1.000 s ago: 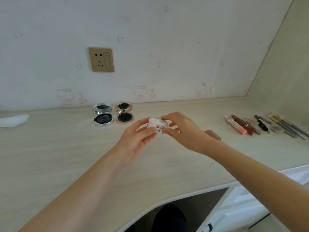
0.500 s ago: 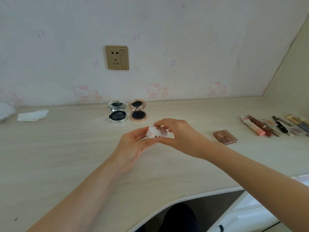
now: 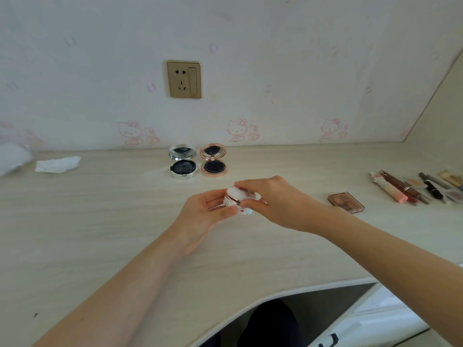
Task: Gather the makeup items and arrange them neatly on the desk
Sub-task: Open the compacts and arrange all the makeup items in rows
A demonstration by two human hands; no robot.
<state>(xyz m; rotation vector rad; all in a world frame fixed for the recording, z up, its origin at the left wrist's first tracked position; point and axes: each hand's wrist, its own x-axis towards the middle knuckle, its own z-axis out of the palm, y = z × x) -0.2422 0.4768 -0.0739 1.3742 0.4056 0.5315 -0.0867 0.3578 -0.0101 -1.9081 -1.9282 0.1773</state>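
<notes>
A small white compact with a pink pattern (image 3: 238, 198) is held just above the middle of the desk (image 3: 100, 221). My left hand (image 3: 203, 214) grips its lower half and my right hand (image 3: 273, 201) pinches its lid from the right. Behind it stand a silver compact (image 3: 183, 163) and a rose-gold compact (image 3: 213, 163), both lying open side by side near the wall. An eyeshadow palette (image 3: 345, 202) lies to the right, and a row of lipsticks and pens (image 3: 411, 187) lies at the far right.
A crumpled white tissue (image 3: 58, 164) lies at the back left, with another white thing (image 3: 12, 159) at the left edge. A wall socket (image 3: 184, 79) sits above the compacts. The desk's front edge curves in, with white drawers (image 3: 375, 319) below on the right.
The view has swung left, so the compacts and the tissue sit further right in the frame. Both hands keep hold of the white compact and have sunk slightly toward the desk.
</notes>
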